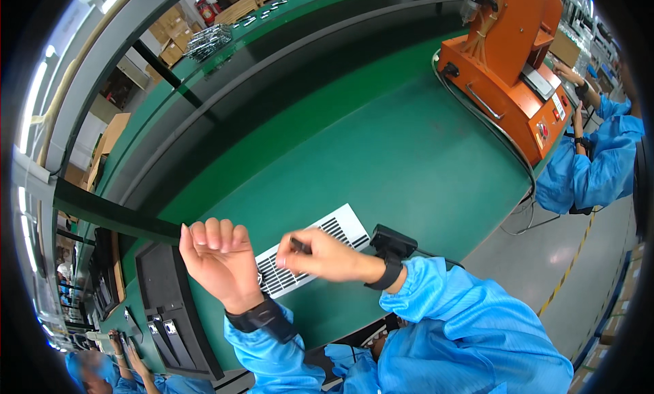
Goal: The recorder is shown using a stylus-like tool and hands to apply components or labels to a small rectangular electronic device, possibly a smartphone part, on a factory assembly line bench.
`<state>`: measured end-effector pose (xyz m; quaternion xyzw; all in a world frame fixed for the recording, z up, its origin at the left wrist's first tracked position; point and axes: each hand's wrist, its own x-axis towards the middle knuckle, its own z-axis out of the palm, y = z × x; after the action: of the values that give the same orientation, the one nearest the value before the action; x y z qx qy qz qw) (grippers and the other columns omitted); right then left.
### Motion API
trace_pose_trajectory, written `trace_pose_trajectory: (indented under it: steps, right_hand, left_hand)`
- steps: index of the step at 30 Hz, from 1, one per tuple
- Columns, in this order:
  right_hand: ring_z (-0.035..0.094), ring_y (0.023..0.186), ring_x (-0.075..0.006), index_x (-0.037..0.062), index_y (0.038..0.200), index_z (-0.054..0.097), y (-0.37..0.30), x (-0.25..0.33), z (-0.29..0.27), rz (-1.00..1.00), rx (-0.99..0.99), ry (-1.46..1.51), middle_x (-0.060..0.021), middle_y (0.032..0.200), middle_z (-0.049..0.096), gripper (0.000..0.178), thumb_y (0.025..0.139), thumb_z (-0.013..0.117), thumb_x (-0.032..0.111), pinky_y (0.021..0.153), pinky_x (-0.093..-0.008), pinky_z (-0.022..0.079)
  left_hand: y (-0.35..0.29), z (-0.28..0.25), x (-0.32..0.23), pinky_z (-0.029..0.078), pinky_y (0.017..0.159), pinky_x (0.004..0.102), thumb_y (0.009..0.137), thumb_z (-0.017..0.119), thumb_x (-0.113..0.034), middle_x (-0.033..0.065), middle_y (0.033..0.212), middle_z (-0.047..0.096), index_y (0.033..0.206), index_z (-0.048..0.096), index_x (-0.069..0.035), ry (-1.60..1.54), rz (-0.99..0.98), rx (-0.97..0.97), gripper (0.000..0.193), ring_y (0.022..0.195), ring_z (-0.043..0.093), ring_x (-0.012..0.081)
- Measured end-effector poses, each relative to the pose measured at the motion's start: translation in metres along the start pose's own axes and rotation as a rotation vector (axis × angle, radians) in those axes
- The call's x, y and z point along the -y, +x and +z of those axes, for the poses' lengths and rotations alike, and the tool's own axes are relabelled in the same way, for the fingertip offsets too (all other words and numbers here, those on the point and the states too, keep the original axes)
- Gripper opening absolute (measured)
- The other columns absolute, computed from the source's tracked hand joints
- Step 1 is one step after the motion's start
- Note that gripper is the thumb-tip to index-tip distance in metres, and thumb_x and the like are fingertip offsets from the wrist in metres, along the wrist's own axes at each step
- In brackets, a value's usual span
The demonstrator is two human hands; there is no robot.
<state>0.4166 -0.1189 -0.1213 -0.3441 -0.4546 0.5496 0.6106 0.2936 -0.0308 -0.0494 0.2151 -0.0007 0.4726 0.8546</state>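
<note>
My left hand (219,261) is raised with its palm showing, fingers stretched up and slightly bent, holding nothing. Closed in a pinch, my right hand (327,256) has a small dark piece (300,245) sticking out at its fingers; its exact kind is too small to tell. Below both hands lies a white sheet (351,221) with rows of black bars or slots, partly covered by the right hand. Black straps circle both wrists, and a black box-shaped device (394,241) sits by the right one.
A black tray (158,275) with flat black parts lies left on the green table (409,169). An orange machine (501,74) with a cable stands at the far right. Co-workers in blue are at right and lower left. Metal rods (208,41) lie piled beyond the dark rail.
</note>
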Motion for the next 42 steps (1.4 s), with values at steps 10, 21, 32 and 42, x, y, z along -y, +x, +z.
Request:
trace_pose_trajectory:
  steps: [10,21,32,42]
  right_hand:
    - [0.057,0.097,-0.0147,0.0022,0.101,0.066,-0.019,0.004,0.016,-0.128,0.299,0.467,-0.0073,0.092,0.064,0.027,0.089,0.063,0.026,0.083,-0.0265,0.046]
    - [0.055,0.087,-0.0133,0.002,0.091,0.068,-0.025,0.023,0.011,0.063,0.681,0.497,-0.0076,0.094,0.061,0.022,0.083,0.07,0.022,0.074,-0.0268,0.044]
    - [0.053,0.076,-0.012,0.0018,0.096,0.071,-0.007,-0.001,0.001,0.199,0.777,0.253,-0.0108,0.097,0.059,0.025,0.078,0.074,0.019,0.061,-0.0239,0.039]
    - [0.055,0.077,-0.017,0.0007,0.092,0.07,-0.003,0.002,-0.004,0.268,0.764,0.11,-0.012,0.099,0.059,0.037,0.074,0.076,0.033,0.06,-0.0264,0.04]
  left_hand:
    - [-0.026,0.048,0.046,0.037,0.047,0.0308,0.075,0.064,-0.012,0.0093,0.062,0.059,0.061,0.055,-0.003,1.376,0.735,0.693,0.019,0.049,0.049,0.0183]
    - [-0.044,0.044,0.087,0.035,0.047,0.0254,0.058,0.07,-0.027,0.0014,0.053,0.049,0.055,0.055,-0.008,1.647,1.081,0.991,0.024,0.046,0.043,0.0135]
    - [-0.074,0.048,0.105,0.038,0.054,0.0335,0.084,0.064,-0.025,0.0059,0.059,0.046,0.062,0.05,-0.007,1.177,0.12,1.138,0.032,0.056,0.047,0.0223]
    - [-0.048,0.039,0.092,0.038,0.05,0.0296,0.085,0.067,-0.011,0.0028,0.062,0.055,0.073,0.059,-0.003,0.743,-0.725,1.046,0.017,0.055,0.051,0.0159]
